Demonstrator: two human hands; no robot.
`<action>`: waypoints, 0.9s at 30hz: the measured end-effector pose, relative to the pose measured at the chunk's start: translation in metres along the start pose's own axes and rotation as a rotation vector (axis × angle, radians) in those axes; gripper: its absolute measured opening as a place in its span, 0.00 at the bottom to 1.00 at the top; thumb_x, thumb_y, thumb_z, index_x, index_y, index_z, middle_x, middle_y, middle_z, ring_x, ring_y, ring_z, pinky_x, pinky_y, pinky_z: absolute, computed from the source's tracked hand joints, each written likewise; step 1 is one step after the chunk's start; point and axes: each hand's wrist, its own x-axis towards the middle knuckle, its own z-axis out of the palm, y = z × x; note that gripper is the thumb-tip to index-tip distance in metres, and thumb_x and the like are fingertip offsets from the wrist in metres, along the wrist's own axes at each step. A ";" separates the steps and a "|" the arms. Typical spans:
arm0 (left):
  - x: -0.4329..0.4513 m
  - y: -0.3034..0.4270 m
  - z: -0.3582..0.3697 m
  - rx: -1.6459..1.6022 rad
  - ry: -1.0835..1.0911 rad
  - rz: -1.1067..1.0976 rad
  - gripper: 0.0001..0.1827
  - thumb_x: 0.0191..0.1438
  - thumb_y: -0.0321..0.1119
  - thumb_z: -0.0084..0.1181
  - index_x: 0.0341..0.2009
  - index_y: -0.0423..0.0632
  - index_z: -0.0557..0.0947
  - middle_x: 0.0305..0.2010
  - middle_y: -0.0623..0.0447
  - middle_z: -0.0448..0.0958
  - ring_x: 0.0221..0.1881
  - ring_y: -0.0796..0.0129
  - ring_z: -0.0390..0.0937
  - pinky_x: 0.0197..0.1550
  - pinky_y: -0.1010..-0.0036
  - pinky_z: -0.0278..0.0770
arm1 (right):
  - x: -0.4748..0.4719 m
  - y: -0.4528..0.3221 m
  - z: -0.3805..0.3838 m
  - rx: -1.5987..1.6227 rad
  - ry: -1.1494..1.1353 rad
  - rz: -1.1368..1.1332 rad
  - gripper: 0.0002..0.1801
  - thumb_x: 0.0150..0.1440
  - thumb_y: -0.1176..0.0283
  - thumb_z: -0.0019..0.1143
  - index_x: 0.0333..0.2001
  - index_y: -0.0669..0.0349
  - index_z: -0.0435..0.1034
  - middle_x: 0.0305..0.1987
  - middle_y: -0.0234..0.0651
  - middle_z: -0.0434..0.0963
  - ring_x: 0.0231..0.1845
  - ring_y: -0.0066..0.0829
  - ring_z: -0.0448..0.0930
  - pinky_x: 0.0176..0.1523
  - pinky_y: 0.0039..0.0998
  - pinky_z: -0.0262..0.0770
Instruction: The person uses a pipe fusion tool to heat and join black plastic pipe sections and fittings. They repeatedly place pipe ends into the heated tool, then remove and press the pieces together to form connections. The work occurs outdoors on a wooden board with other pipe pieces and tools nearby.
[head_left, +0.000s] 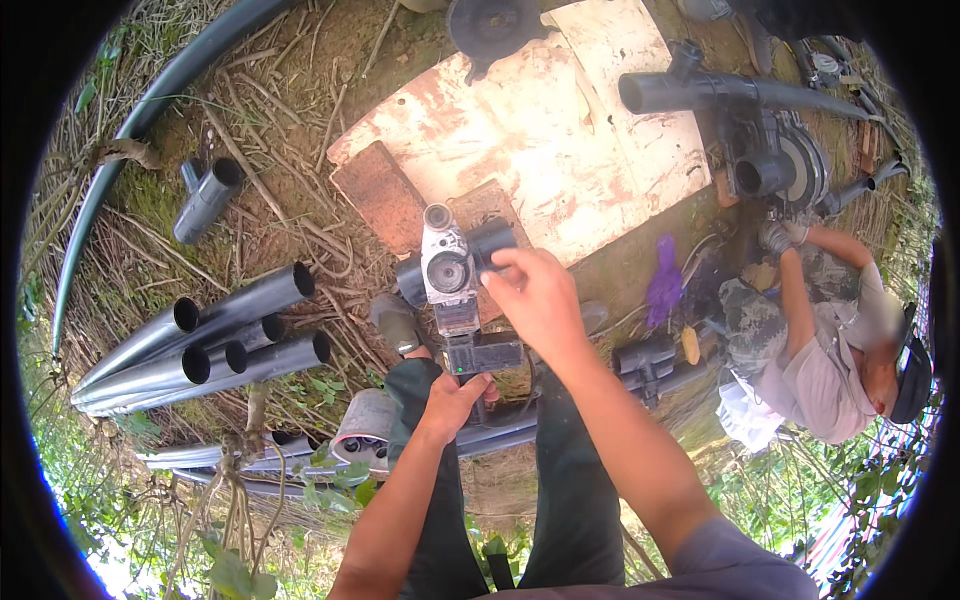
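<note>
My left hand (451, 405) grips the handle of a pipe fusion heating tool (459, 315). The tool has a pale metal head with a round die (448, 271), a boxy grey body and a small green light. Close to the die, on its right side, is my right hand (536, 296), its fingers bent and slightly apart with nothing visible between them. Behind the tool's head lies a short black plastic pipe piece (491, 234), partly hidden by it, on two bricks. One is the left brick (379, 196); the other brick (484, 201) is partly covered.
A stained pale board (510, 142) lies ahead, with a black round fitting (495, 26) at its far edge. Black pipes (202, 341) and a tee (210, 199) lie left. Right are a branched pipe (720, 91), purple glove (664, 281) and a crouching person (817, 352) wearing gloves.
</note>
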 end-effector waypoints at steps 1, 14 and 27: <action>0.000 0.000 -0.001 0.037 0.002 0.001 0.09 0.67 0.33 0.61 0.44 0.40 0.82 0.38 0.51 0.84 0.40 0.63 0.85 0.46 0.65 0.85 | 0.011 -0.001 0.005 -0.001 -0.039 0.079 0.14 0.58 0.66 0.71 0.41 0.65 0.81 0.33 0.38 0.82 0.31 0.28 0.82 0.37 0.31 0.77; 0.002 0.004 -0.006 0.126 0.016 0.082 0.09 0.64 0.32 0.62 0.39 0.38 0.84 0.32 0.52 0.84 0.34 0.70 0.83 0.40 0.71 0.80 | 0.052 -0.019 -0.003 -0.014 0.080 -0.139 0.12 0.60 0.67 0.70 0.37 0.67 0.82 0.26 0.33 0.80 0.27 0.24 0.78 0.34 0.28 0.74; -0.001 0.002 -0.011 0.140 0.010 -0.011 0.08 0.66 0.30 0.61 0.44 0.38 0.83 0.37 0.51 0.84 0.39 0.66 0.84 0.46 0.67 0.83 | -0.002 0.114 -0.066 -0.237 -0.204 0.444 0.19 0.63 0.56 0.66 0.31 0.64 0.78 0.29 0.40 0.82 0.31 0.33 0.82 0.39 0.39 0.78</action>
